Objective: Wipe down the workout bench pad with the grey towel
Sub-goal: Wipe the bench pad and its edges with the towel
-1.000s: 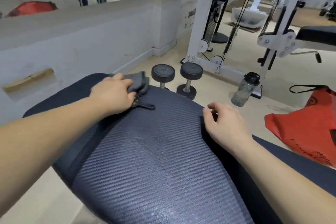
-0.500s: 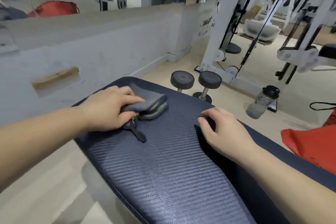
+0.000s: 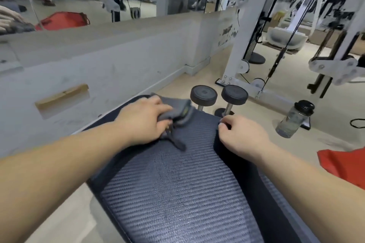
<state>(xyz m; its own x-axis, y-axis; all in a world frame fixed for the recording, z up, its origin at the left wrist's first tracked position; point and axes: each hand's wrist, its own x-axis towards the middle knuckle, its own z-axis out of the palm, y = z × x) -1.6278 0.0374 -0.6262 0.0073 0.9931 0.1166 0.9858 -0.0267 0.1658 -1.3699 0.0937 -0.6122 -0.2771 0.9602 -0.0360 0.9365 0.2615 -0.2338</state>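
L hand [image 3: 146, 122] clamped on folded towel [image 3: 174, 110], pressing it flat at far end of pad [image 3: 177, 189]. R hand [image 3: 240, 134] curled over pad's right edge, bracing; nothing else in it. Judgement: keep palm flat, even pressure, long overlapping strokes w/ ribs, tuck loose tab so it won't drag. Towel soft grey, thick fold, dark tab trailing. Pad dark, ribbed vinyl-like weave, rounded edges, slight sheen mid-pad.

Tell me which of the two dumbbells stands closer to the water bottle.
The right-hand dumbbell, just beyond the right hand. The other dumbbell stands on its far side from the water bottle, nearer the grey towel.
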